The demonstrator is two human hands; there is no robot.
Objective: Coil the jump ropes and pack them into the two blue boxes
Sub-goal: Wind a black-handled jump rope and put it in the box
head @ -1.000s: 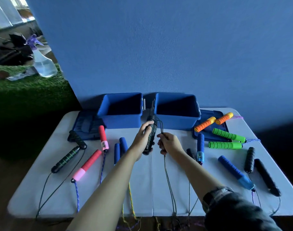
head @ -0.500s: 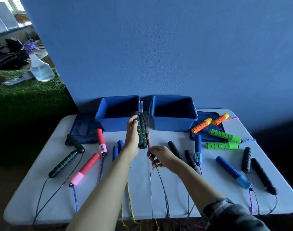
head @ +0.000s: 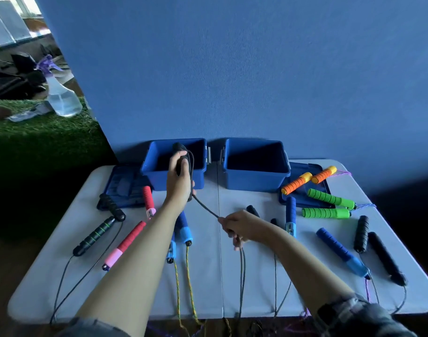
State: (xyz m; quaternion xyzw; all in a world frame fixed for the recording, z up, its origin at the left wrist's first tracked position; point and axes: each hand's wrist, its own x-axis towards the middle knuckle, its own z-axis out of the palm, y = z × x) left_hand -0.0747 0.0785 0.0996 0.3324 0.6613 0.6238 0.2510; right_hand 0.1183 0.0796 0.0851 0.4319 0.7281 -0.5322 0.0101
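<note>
1. Two dark handles [head: 181, 156] are clenched together in the left hand [head: 178, 183], raised in front of the left blue box [head: 149, 171].
2. Their cord [head: 205, 207] runs taut down to the right hand [head: 242, 227], which pinches it; the rest trails off the table [head: 208, 288] edge.
3. To wind well, I'd keep that tension even, lay each loop snugly beside the last around the handles, and feed cord smoothly.
4. Other ropes lie nearby; the right blue box [head: 256, 181] stands empty.

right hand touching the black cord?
Touching. The head view shows the right hand closed around the black cord, which enters the fist from the left hand and leaves below it.
</note>
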